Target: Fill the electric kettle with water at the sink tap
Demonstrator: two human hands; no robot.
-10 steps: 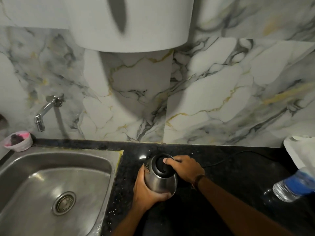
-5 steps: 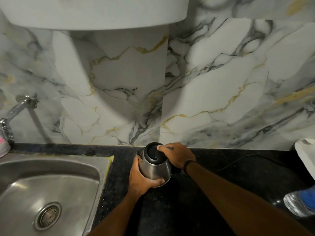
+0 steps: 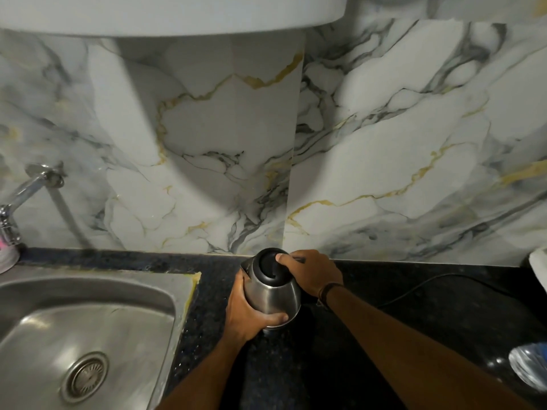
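Note:
A steel electric kettle [image 3: 273,294] with a black lid stands on the dark countertop [image 3: 414,321], just right of the sink. My left hand [image 3: 245,312] wraps around its lower left side. My right hand [image 3: 310,272] grips the handle side at the top, thumb resting on the lid, which is closed. The steel sink [image 3: 88,329] lies at the lower left with its drain visible. The chrome tap [image 3: 20,199] juts from the marble wall at the far left edge; no water runs from it.
A black cord [image 3: 429,284] trails across the countertop to the right of the kettle. A plastic water bottle [image 3: 529,362] lies at the right edge, a white object [image 3: 538,267] above it. A pink-and-white cup [image 3: 7,255] sits under the tap. A white fixture [image 3: 177,13] hangs overhead.
Both hands keep the same hold on the kettle. The view has swung right and closer, so the tap and sink slid toward the left edge.

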